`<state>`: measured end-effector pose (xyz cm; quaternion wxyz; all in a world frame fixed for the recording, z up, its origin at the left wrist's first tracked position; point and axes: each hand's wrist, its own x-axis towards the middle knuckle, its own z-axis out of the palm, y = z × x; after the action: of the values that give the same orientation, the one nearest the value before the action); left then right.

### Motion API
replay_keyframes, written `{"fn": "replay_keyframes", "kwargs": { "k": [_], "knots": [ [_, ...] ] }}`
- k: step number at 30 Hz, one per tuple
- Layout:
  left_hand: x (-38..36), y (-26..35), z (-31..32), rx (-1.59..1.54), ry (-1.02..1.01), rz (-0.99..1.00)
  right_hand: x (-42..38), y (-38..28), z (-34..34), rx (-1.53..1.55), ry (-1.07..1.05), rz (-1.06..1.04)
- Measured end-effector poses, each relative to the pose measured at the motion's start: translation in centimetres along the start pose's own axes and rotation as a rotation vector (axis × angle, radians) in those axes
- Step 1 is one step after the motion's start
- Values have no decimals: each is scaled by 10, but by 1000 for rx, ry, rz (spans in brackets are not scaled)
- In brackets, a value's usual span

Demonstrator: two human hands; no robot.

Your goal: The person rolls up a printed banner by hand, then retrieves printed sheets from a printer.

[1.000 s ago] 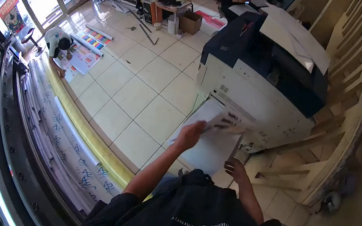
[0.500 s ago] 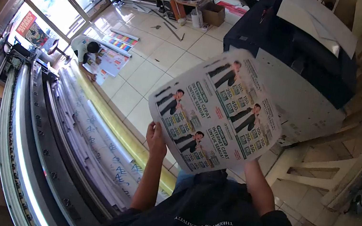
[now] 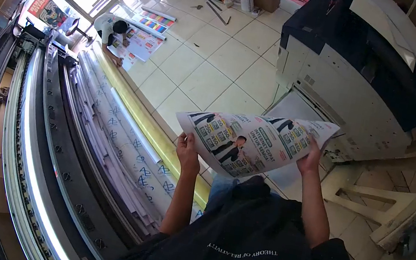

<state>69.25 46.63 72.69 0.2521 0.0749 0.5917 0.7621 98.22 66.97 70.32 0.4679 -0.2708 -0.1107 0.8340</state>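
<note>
A large printed sheet (image 3: 250, 143), white with green and yellow blocks and figures in dark suits, spans the space in front of my body. My left hand (image 3: 187, 150) grips its left edge, thumb on the near side. On the right edge, my right hand (image 3: 310, 158) is closed around the paper, fingers partly over the print. The sheet bows between both hands, and its far edge curls over, so some of the print is out of sight.
A big dark-topped machine (image 3: 356, 78) stands at right, papers on top. Left are a long wide-format printer (image 3: 22, 142) and long rolls of material (image 3: 123, 137). A person (image 3: 109, 32) crouches over prints on the tiled floor (image 3: 218, 70). A pale wooden frame (image 3: 373, 204) is near my right.
The sheet was raised and nearly flat to view; it is now lower and bent. My right hand, hidden behind it before, now shows at its right edge. The view has shifted slightly.
</note>
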Motion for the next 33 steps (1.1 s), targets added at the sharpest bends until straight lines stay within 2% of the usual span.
{"fn": "replay_keyframes", "kwargs": {
  "k": [1,6,10,12,14,16,18,19,20,21,22,23,24,26,28,30,31,32,33],
  "knots": [
    [-2,1,2,-5,2,-6,8,1,-9,-143,49,44],
    [1,0,1,-33,-54,-80,19,-6,10,-81,213,107],
    [-3,-2,0,-146,-87,-136,29,-16,31,-136,117,47],
    [-2,-18,-6,-259,-89,-207,21,-24,59,-266,25,-41],
    [4,-34,-14,-321,-113,-255,14,-28,97,-284,-9,-35],
    [9,-51,-23,-384,-137,-305,11,-25,126,-415,-134,-36],
    [10,-71,-36,-555,-181,-553,7,-19,149,-475,-169,-25],
    [8,-81,-47,-491,-223,-612,-3,-22,167,-680,-347,-16],
    [5,-85,-51,-491,-223,-611,-13,-28,183,-884,-528,-6],
    [2,-89,-53,-285,-61,-574,-17,-32,188,-884,-530,-5],
    [0,-93,-53,-80,100,-532,-20,-36,191,-941,-684,1],
    [4,-95,-58,-16,79,-420,-23,-42,194,-995,-839,9],
    [4,-79,-51,-19,81,-420,-29,-48,197,-998,-842,11],
    [7,-38,-34,63,39,-115,-36,-59,193,-737,-753,-122],
    [14,4,-19,199,-169,86,-29,-68,173,-622,-552,-247],
    [14,52,1,112,-465,37,-7,-82,148,-631,-454,-194],
    [18,60,5,65,-581,17,-6,-83,150,-632,-462,-191],
    [20,63,6,26,-687,-15,-6,-84,153,-699,-384,-191],
    [19,64,7,-10,-651,-45,-8,-84,155,-764,-301,-193]
  ]
}}
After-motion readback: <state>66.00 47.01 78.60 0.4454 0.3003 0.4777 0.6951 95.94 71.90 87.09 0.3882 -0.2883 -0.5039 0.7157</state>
